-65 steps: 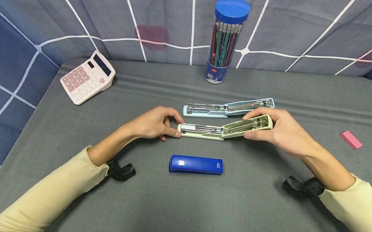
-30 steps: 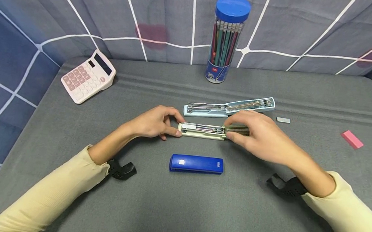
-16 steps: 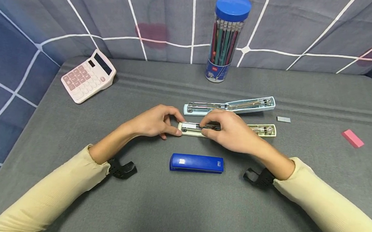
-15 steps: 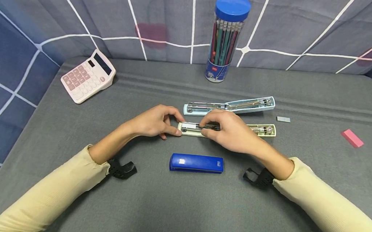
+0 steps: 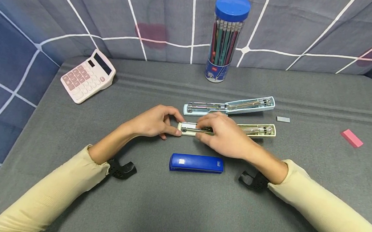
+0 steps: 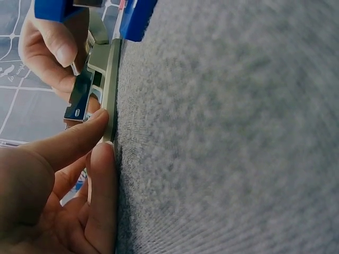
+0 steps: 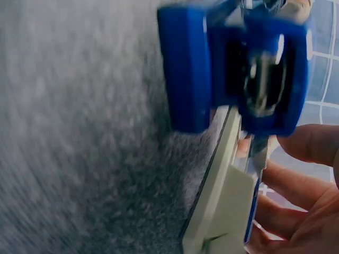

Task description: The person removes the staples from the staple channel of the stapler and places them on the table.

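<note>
Gray and cloth-covered, the bench (image 5: 172, 209) carries an opened pale-green stapler (image 5: 257, 130) well in from its back edge. The left hand (image 5: 154, 122) pinches one end; the right hand (image 5: 225, 135) is spread around the rail (image 6: 79, 98), contact unclear. Best keep the base (image 6: 109, 79) pinned flat.

The left hand (image 6: 39, 180) holds the near end of the green stapler (image 6: 112, 74), which lies on the worktop (image 6: 228, 127). Beyond, the right hand (image 6: 47, 45) is at its metal rail (image 6: 79, 98); a blue stapler (image 6: 139, 18) shows at the top.
</note>
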`<state>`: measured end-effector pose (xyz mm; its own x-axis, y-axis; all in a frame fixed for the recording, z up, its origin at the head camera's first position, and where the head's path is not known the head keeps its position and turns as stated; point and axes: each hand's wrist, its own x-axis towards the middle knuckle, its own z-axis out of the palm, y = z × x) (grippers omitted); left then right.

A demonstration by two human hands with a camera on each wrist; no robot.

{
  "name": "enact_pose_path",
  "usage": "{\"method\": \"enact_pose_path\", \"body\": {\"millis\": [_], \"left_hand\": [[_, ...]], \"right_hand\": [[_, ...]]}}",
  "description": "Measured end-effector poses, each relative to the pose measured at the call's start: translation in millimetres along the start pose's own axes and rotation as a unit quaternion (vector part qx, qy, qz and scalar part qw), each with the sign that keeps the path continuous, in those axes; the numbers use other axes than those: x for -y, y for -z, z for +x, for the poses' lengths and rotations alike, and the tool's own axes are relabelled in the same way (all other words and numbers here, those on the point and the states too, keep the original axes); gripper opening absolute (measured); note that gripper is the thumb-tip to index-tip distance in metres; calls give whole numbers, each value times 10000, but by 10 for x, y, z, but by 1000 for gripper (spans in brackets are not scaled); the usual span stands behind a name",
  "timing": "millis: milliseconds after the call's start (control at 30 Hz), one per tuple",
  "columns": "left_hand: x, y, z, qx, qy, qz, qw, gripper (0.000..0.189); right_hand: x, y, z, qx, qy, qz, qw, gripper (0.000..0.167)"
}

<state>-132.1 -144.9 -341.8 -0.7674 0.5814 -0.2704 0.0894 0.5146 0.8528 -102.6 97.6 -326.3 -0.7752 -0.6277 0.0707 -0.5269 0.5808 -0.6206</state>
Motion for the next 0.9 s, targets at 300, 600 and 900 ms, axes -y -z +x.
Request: {"method": "enact_pose_path", "body": {"millis": [300, 600, 900], "left_hand": [[-3, -4, 9, -1, -8, -13, 10000, 30], [3, -1, 9, -13, -2, -25, 10000, 30], [-3, -7, 0, -20, 41, -44, 10000, 30]], "right_hand": [[-3, 11, -4, -29, -5, 484, 9988, 6], [-6, 3, -17, -132, -110, 873, 9960, 7], [-1, -24, -28, -294, -149, 944, 9950, 7]]}}
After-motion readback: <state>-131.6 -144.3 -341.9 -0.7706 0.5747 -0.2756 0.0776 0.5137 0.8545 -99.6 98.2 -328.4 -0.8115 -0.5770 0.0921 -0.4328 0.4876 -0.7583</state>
